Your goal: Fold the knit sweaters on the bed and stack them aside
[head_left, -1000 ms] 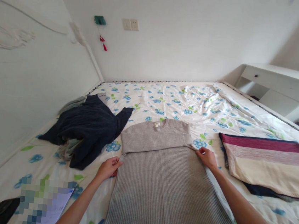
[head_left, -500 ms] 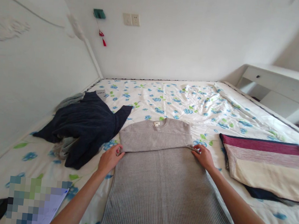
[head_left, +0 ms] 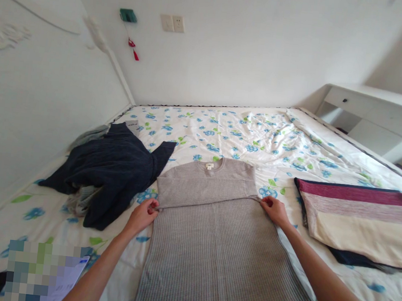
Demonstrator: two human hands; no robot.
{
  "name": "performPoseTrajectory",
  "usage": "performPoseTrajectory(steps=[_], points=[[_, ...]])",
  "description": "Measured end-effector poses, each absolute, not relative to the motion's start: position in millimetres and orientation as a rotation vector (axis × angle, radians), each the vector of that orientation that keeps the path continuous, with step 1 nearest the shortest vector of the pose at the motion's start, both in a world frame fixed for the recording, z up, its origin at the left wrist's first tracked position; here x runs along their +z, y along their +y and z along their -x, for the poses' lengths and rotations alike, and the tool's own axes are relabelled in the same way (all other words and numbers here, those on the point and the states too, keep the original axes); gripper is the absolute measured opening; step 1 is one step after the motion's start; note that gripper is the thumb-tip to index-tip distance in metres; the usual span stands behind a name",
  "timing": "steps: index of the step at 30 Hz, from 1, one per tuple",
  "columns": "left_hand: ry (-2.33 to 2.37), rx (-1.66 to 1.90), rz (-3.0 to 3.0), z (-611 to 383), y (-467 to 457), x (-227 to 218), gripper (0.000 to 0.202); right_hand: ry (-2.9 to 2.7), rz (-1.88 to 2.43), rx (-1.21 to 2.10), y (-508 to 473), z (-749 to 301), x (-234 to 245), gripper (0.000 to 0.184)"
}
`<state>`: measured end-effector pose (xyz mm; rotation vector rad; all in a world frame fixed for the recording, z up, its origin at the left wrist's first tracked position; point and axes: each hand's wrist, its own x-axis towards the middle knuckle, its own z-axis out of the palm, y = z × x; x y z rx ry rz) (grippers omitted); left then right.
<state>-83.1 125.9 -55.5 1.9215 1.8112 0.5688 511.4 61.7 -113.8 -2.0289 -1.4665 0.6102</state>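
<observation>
Soft, even daylight; my left hand (head_left: 143, 215) and right hand (head_left: 273, 211) cast only faint shadows on the grey sweater (head_left: 219, 253). Walls (head_left: 232, 53) bow at the frame edges. A pixelated patch (head_left: 41, 270) sits lower left.

We're in a bedroom at home, no doubt about it. A white cotton sheet printed with blue flowers and green leaves (head_left: 246, 131) covers a wide bed that fills the view right up to the plain white far wall (head_left: 250, 55). On the left rises a white headboard with carved relief (head_left: 29, 104). High on the far wall sit two cream switch and socket plates (head_left: 172, 23), with a small green hook (head_left: 128, 15) just left of them. Far right, a white desk with a drawer (head_left: 377, 111). And clothing lies out on the sheet: a crumpled navy garment (head_left: 112, 170) left, a grey ribbed knit sweater (head_left: 219, 248) near, a folded maroon-and-cream striped textile (head_left: 362, 220) right.
</observation>
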Motion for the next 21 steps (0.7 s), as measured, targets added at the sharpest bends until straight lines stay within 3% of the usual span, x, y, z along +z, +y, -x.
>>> performPoseTrajectory(steps=[6,10,15,18,21], points=[[1.745,0.768,-1.855,91.1,129.2,-66.5,0.042,-1.355,1.960,0.774,64.1,-518.6,-117.6,0.045],[1.662,0.728,-1.795,89.1,128.9,-67.0,0.048,-1.372,1.983,0.765,66.1,-519.7,-121.7,0.036],[1.679,0.677,-1.798,89.1,127.8,-61.1,0.038,-1.402,2.030,0.774,70.5,-528.7,-119.0,0.024],[1.671,0.720,-1.682,93.1,132.9,-57.5,0.044,-1.445,2.051,0.841,77.3,-539.7,-111.5,0.025],[1.685,0.760,-1.368,98.4,145.1,-50.7,0.057,-1.354,1.998,0.983,91.7,-548.2,-99.0,0.037]])
